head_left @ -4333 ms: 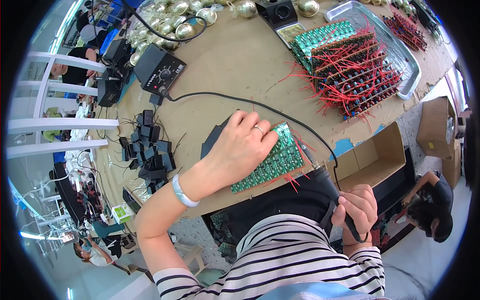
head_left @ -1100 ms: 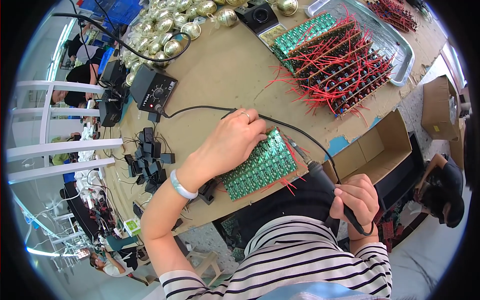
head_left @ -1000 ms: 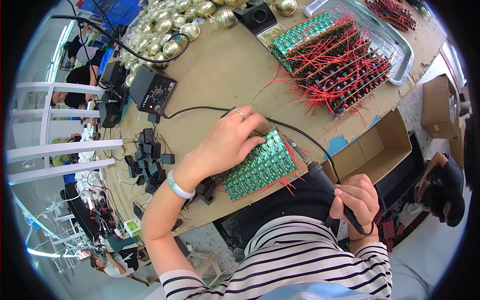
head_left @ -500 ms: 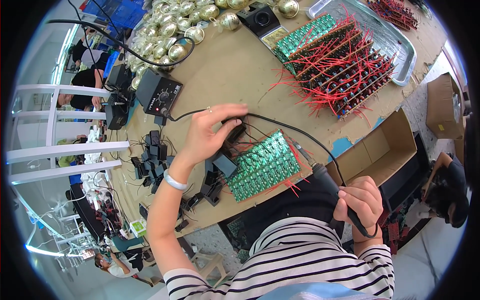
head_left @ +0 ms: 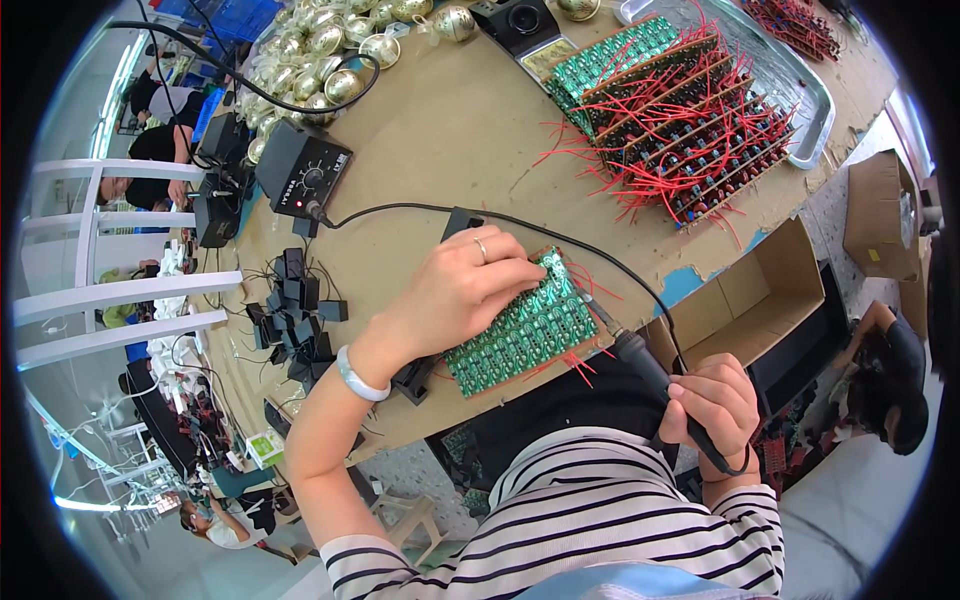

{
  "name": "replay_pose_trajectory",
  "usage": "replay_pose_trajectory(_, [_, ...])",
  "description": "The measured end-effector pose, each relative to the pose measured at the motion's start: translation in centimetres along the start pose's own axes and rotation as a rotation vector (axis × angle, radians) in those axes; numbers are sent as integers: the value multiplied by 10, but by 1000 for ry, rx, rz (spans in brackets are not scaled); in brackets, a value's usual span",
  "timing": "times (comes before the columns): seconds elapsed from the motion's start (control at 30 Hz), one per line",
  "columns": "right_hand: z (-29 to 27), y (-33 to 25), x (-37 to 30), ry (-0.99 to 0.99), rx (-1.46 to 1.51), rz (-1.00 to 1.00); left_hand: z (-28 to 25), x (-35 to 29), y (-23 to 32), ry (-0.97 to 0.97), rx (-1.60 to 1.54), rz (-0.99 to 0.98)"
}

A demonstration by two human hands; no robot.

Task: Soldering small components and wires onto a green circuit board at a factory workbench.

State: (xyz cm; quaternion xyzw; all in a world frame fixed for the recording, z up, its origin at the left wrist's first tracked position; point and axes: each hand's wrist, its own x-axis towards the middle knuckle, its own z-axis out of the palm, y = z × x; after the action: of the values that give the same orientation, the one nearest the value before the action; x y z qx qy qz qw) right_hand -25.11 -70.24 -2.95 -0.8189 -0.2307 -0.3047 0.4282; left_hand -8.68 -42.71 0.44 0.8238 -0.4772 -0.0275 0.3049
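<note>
My right hand [head_left: 712, 405] is wrapped round the black handle of a soldering iron [head_left: 645, 365]. Its metal tip points at the right edge of a green circuit board panel [head_left: 525, 335] with red wires under it, lying at the table's near edge. Over the panel's upper left part, my left hand [head_left: 470, 285] pinches with thumb and fingertips at the far corner; what sits between them is too small to make out. A small black box [head_left: 462, 222] shows just beyond that hand. More black boxes [head_left: 412, 382] lie by the panel's left side, partly hidden by my wrist.
A soldering station [head_left: 303, 172] stands at the left, its cable crossing the table to the iron. Stacked boards with red wires [head_left: 690, 130] sit by a metal tray [head_left: 810, 120]. Wired black boxes [head_left: 295, 305], gold balls [head_left: 325, 60] and a cardboard box [head_left: 750, 305] surround the workspace.
My left hand has come down from the black box beyond the panel onto the panel's far corner, fingers now pinched. The right hand with the soldering iron has barely shifted.
</note>
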Motion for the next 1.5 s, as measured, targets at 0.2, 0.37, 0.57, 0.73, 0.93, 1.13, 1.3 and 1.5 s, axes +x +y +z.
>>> replay_pose_trajectory(0.2, [1, -3, -1, -9, 19, 14, 3, 1, 3, 15, -11, -43])
replay_pose_trajectory(0.37, [1, 1, -1, -27, 25, -20, -2, -3, 15, -157, 37, -243])
replay_pose_trajectory(0.57, [1, 1, -1, -28, 25, -34, -1, -3, 16, -207, -23, -200])
replay_pose_trajectory(0.73, [2, 1, -1, -18, 29, -39, -2, -3, 15, -217, -80, -175])
replay_pose_trajectory(0.93, [3, 1, -1, -26, 28, -37, 2, -2, 17, -150, -71, -170])
replay_pose_trajectory(1.13, [5, 2, -2, -30, 43, -47, 8, 1, 18, -142, -33, -150])
replay_pose_trajectory(1.3, [7, 2, -1, -35, 49, -46, 12, 0, 17, -123, -17, -138])
replay_pose_trajectory(1.5, [7, 1, 0, -53, 48, -70, 15, -1, 18, -103, 16, -120])
